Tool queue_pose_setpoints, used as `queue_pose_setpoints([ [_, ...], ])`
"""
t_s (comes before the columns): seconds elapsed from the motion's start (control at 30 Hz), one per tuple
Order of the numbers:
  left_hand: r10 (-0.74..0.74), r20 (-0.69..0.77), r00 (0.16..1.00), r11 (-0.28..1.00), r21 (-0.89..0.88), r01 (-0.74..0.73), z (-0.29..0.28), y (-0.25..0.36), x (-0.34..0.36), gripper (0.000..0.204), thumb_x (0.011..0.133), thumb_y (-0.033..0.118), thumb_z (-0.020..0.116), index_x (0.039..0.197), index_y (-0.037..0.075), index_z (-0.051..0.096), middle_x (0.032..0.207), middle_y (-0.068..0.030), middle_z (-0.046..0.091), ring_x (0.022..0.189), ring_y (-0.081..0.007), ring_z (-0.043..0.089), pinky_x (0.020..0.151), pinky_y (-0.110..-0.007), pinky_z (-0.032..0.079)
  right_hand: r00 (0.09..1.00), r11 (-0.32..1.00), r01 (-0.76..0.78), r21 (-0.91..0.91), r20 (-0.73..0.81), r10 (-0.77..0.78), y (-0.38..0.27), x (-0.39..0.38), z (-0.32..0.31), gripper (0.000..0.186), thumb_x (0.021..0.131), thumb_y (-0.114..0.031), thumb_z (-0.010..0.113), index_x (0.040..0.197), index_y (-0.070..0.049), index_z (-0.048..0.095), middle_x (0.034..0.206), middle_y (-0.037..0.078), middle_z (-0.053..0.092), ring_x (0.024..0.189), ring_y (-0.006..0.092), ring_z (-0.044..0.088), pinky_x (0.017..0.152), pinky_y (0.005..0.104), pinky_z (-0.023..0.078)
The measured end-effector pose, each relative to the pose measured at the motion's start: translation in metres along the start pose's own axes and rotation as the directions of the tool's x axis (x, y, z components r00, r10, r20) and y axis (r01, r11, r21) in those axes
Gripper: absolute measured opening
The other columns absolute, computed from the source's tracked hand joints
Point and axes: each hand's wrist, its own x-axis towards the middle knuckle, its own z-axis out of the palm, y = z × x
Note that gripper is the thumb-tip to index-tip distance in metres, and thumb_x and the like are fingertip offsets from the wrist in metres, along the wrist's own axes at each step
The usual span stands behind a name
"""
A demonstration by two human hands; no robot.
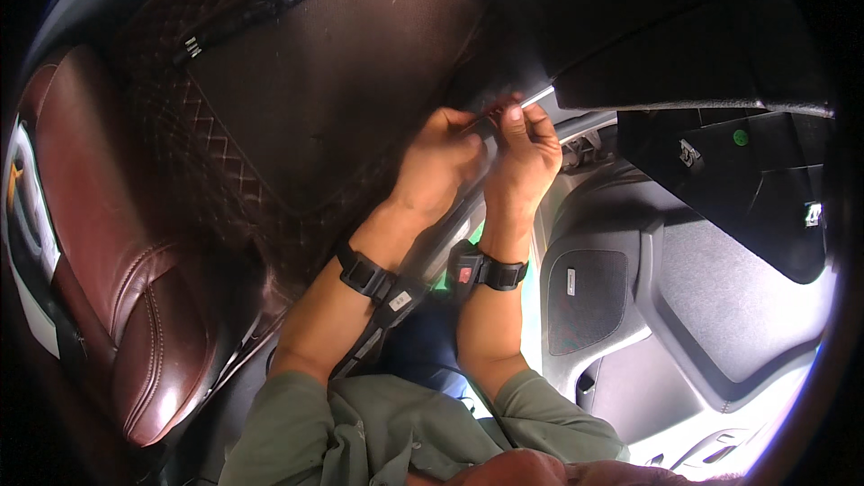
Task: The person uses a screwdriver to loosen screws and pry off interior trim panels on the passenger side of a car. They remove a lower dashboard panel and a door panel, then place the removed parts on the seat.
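Note:
Both bare hands are close together over the door sill of a car, at the edge of the footwell. My right hand [526, 146] is closed in a pinch, thumb pressed to the forefinger, on something small and dark that I cannot make out. Just left of it, my left hand [436, 166] has its fingers curled in toward the same spot, its fingertips blurred. A thin bright edge [538, 97] shows just beyond the right fingertips. Each wrist wears a black strap; the right strap carries a small dark box [465, 267].
A brown quilted floor mat [360, 63] fills the footwell, with a long black object [247, 18] on it. The brown leather seat [99, 198] stands left. At right are the open door [738, 297], its speaker grille [587, 301] and a black panel [720, 189] with metal clips.

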Motion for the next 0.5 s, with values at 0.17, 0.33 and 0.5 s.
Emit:
queue_pose_setpoints([
  [0.17, -0.301, 0.219, 0.928, 0.951, -0.009, 0.31, -0.007, 0.024, 0.002, 0.029, 0.109, 0.034, 0.052, 0.117, 0.008, 0.062, 0.086, -0.0024, 0.06, 0.064, -0.013, 0.055, 0.052, -0.023, 0.039, 1.0, 0.982, 0.01, 0.191, 0.009, -0.012, -0.007, -0.003, 0.004, 0.021, 0.098, 0.003, 0.063, 0.119, 0.004, 0.068, 0.104, 0.018, 0.075, 0.094, 0.0229, 0.073, 0.091, 0.0351, 0.059],
  [0.33, -0.066, 0.068, 0.995, 0.996, 0.064, 0.062, -0.003, 0.009, 0.004, 0.027, 0.107, 0.035, 0.057, 0.108, 0.008, 0.06, 0.086, -0.0018, 0.061, 0.063, -0.0114, 0.053, 0.052, -0.022, 0.038, 1.0, 0.975, -0.003, 0.222, 0.023, -0.002, -0.019, 0.002, 0.009, 0.021, 0.103, -0.007, 0.06, 0.121, 0.002, 0.066, 0.114, 0.017, 0.074, 0.099, 0.0239, 0.072, 0.092, 0.0377, 0.057],
  [0.5, 0.262, -0.005, 0.965, 0.938, 0.239, -0.253, 0.006, -0.006, 0.002, 0.017, 0.104, 0.024, 0.065, 0.106, 0.008, 0.059, 0.088, -0.0014, 0.062, 0.071, -0.01, 0.055, 0.061, -0.022, 0.041, 1.0, 0.964, 0.012, 0.266, -0.008, -0.01, -0.023, 0.012, 0.012, 0.012, 0.103, -0.007, 0.059, 0.111, 0.0, 0.065, 0.115, 0.013, 0.073, 0.097, 0.0226, 0.072, 0.088, 0.0363, 0.057],
])
